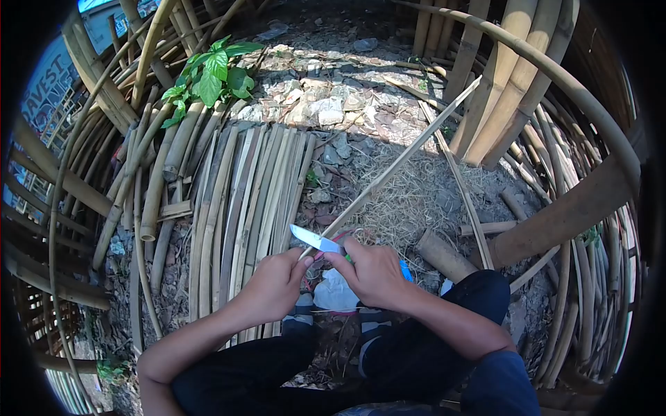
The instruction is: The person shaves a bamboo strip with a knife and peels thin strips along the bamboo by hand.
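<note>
My right hand (378, 274) is closed around the handle of a knife, whose bright blade (316, 238) points left. The blade lies across the near end of a long split bamboo strip (395, 171). My left hand (272, 286) pinches that near end, thumb close to the blade. From there the strip slants up and away to the right, its far tip beside upright bamboo poles. A blue bit (406, 271) shows by my right hand; its kind is unclear. Below the hands, between my feet, lies a crumpled white bag or cloth (336, 291).
Many split bamboo strips (239, 208) lie side by side on the left. Thick poles (510, 76) stand at the right, with a cut bamboo piece (445, 255) on the ground. Pale shavings (395, 194) cover the soil ahead. A leafy plant (211, 76) grows at upper left.
</note>
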`<state>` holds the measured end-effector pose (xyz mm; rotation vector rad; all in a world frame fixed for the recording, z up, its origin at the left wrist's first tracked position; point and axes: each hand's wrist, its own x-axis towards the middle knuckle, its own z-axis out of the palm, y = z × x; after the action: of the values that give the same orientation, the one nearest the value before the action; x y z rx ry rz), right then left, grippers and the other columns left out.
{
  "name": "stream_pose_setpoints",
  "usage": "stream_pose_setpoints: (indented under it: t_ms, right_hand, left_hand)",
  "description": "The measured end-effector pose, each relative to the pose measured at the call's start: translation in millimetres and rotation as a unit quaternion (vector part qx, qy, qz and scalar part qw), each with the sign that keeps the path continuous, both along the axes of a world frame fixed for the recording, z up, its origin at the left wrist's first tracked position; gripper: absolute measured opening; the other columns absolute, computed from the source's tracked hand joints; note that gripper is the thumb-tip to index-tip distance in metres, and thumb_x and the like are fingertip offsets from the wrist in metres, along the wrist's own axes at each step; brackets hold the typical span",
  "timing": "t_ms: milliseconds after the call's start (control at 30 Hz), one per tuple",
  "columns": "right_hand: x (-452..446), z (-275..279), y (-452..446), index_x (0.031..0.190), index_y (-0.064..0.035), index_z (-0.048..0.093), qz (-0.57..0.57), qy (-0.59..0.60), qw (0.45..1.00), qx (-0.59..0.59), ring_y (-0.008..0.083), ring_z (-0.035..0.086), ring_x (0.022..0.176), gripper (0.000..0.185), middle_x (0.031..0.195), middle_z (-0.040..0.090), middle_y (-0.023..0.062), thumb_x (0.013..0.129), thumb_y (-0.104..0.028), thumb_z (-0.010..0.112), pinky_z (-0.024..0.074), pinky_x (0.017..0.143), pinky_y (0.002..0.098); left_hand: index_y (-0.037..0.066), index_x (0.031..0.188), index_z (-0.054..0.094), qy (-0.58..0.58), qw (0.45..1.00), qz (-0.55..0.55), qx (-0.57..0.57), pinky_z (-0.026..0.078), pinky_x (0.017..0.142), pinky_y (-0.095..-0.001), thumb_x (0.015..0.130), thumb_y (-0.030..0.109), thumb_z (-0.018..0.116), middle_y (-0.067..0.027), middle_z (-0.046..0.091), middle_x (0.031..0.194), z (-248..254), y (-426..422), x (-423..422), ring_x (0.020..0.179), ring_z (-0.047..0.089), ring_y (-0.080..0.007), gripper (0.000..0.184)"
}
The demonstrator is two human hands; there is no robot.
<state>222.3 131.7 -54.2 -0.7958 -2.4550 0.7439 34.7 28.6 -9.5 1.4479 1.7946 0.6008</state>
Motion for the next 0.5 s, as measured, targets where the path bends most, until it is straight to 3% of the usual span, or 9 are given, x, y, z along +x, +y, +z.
stream_pose_setpoints:
  t_ms: [200,400,467,500]
  right_hand:
    - [3,5,17,0.081,-0.0022,0.058,-0.024,-0.020,0.999,0.014,0.0395,0.060,0.049,0.049,0.054,0.057,0.0163,0.100,-0.048,0.052,0.0439,0.048,0.0512]
    - [11,16,29,0.093,0.0013,0.065,-0.061,-0.058,0.996,0.019,0.0402,0.061,0.052,0.052,0.058,0.061,0.0185,0.100,-0.049,0.052,0.0471,0.052,0.0509]
    - [13,8,35,0.094,0.0027,0.067,-0.122,-0.123,0.985,0.022,0.0415,0.064,0.061,0.054,0.063,0.062,0.0214,0.101,-0.048,0.051,0.0478,0.058,0.0517]
    - [25,4,69,0.090,0.0031,0.065,-0.229,-0.066,0.971,-0.033,0.0418,0.064,0.064,0.054,0.065,0.062,0.0224,0.102,-0.047,0.049,0.0471,0.061,0.0516]
  left_hand:
    - [-0.002,0.091,0.057,0.002,1.000,0.018,-0.023,0.043,0.061,-0.0415,0.107,0.024,0.046,-0.0115,0.053,0.064,12,1,2,0.060,0.053,-0.0214,0.033]
    - [-0.002,0.093,0.060,0.018,0.999,0.017,-0.028,0.043,0.061,-0.0415,0.107,0.025,0.046,-0.0114,0.051,0.063,8,0,0,0.060,0.053,-0.0215,0.033]
    - [-0.002,0.095,0.062,0.013,0.999,0.025,-0.039,0.043,0.060,-0.0403,0.107,0.025,0.046,-0.0100,0.051,0.063,9,-5,-1,0.060,0.052,-0.0197,0.034]
    - [-0.002,0.098,0.064,0.009,0.998,0.034,-0.047,0.043,0.059,-0.0391,0.107,0.025,0.046,-0.0086,0.051,0.063,10,-7,-2,0.060,0.051,-0.0179,0.034]
